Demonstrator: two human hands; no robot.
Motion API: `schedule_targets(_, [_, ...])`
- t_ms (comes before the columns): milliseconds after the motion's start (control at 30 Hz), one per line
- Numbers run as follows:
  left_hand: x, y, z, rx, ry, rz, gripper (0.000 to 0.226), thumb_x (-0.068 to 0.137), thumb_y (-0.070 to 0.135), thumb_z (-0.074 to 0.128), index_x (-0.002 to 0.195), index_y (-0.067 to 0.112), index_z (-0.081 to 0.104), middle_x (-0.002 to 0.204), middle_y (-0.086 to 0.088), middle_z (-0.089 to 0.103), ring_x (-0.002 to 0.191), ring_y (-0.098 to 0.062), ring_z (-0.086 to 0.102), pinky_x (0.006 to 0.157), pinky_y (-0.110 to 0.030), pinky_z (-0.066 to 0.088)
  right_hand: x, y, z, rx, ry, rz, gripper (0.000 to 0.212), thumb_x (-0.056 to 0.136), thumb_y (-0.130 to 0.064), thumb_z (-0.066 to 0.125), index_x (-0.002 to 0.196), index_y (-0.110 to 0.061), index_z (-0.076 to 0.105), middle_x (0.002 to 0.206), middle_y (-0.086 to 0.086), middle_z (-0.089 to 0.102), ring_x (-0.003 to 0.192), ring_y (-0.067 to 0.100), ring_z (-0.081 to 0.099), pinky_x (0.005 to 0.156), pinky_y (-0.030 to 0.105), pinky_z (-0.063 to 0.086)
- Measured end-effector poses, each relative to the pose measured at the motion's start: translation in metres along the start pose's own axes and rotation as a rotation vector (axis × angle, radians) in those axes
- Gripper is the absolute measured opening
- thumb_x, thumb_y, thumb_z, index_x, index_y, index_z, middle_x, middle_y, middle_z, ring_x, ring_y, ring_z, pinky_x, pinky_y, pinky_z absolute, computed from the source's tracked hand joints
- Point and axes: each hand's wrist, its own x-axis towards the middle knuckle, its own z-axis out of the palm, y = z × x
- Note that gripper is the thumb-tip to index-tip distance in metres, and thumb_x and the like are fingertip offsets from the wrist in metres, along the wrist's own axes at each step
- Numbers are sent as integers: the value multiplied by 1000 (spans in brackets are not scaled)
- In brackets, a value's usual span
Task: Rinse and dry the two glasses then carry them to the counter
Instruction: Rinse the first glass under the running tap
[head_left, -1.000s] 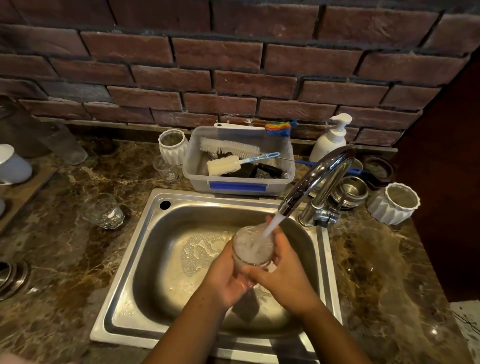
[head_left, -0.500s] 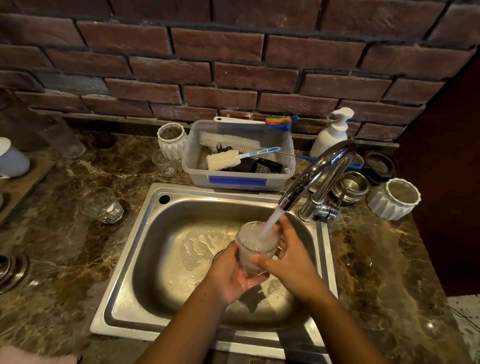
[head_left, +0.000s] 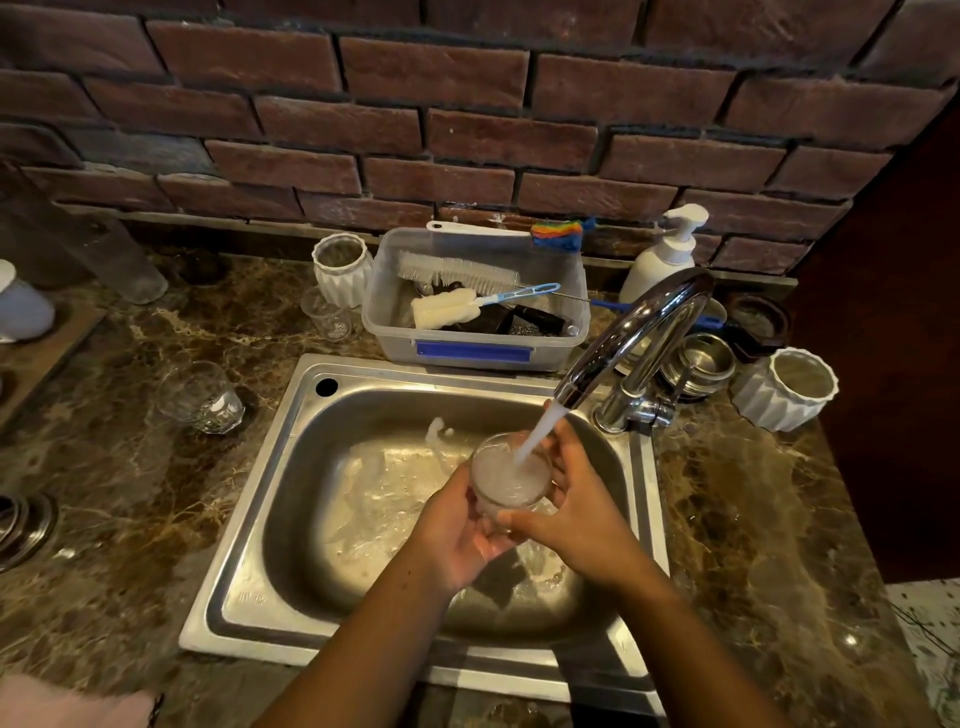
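Both hands, left hand (head_left: 457, 540) and right hand (head_left: 582, 512), wrap a clear drinking glass (head_left: 509, 475) under the curved chrome tap (head_left: 639, 332) over the steel sink (head_left: 291, 467); water foams inside.

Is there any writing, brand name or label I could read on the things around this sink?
No text can be read anywhere.
Blue strip on the plastic tub: blank as far as can be seen.
Soap pump bottle: no label visible.
Sink rim: a faint stamped mark, too small and blurred to read.
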Motion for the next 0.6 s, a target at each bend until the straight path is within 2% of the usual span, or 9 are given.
schedule_targets(100, [1, -1, -1, -21, -7, 18, 45, 97, 43, 59, 124, 9, 69, 111, -14, 76, 101, -31, 69, 61, -34, 60, 0, -1, 3, -36, -29, -37, 113, 67, -12, 89, 123, -79, 17, 119, -46, 53, 122, -11, 52, 95, 16, 49])
schedule_targets(167, [2, -1, -2, -30, -18, 11, 49, 93, 43, 62, 125, 8, 68, 114, -15, 75, 105, -33, 69, 70, -39, 61, -1, -1, 2, -18, -31, -41, 113, 67, -12, 90, 126, -75, 18, 122, -45, 53, 122, -11, 52, 98, 19, 50])
schedule_targets(267, [2, -2, -4, -52, -6, 8, 55, 79, 40, 67, 122, 5, 67, 113, -19, 75, 109, -36, 68, 88, -48, 56, -1, 0, 0, 26, 8, -39, 112, 65, -17, 91, 128, -75, 18, 135, -27, 52, 130, 0, 51, 103, 28, 51])
schedule_targets(367, [2, -2, -4, -46, -15, 18, 48, 94, 43, 57, 127, 10, 66, 117, -16, 74, 114, -34, 66, 86, -45, 54, 0, 1, 4, 17, -21, -45, 108, 67, -14, 89, 126, -77, 24, 130, -31, 55, 129, 1, 52, 101, 26, 51])
schedule_targets(433, [2, -2, -4, -36, -8, 14, 47, 95, 44, 57, 125, 10, 68, 117, -16, 74, 106, -31, 69, 80, -43, 57, -1, 3, 5, 37, -40, -38, 108, 66, -14, 90, 138, -65, 26, 132, -27, 56, 129, 3, 53, 104, 31, 50])
schedule_targets(500, [3, -2, -4, -31, 6, 2, 50, 93, 45, 61, 127, 9, 67, 120, -18, 72, 105, -32, 69, 73, -41, 60, 0, 5, 3, 88, -32, -22, 111, 63, -19, 91, 148, -47, 26, 135, -16, 58, 128, 8, 55, 105, 37, 51])
schedule_targets(600, [0, -2, 0, -60, 6, -2, 53, 83, 43, 65, 123, 8, 68, 115, -18, 74, 98, -31, 72, 77, -42, 60, 1, 6, 4, 159, -13, -9, 101, 66, -12, 89, 145, -43, 34, 131, -13, 61, 125, 9, 58, 101, 33, 53])
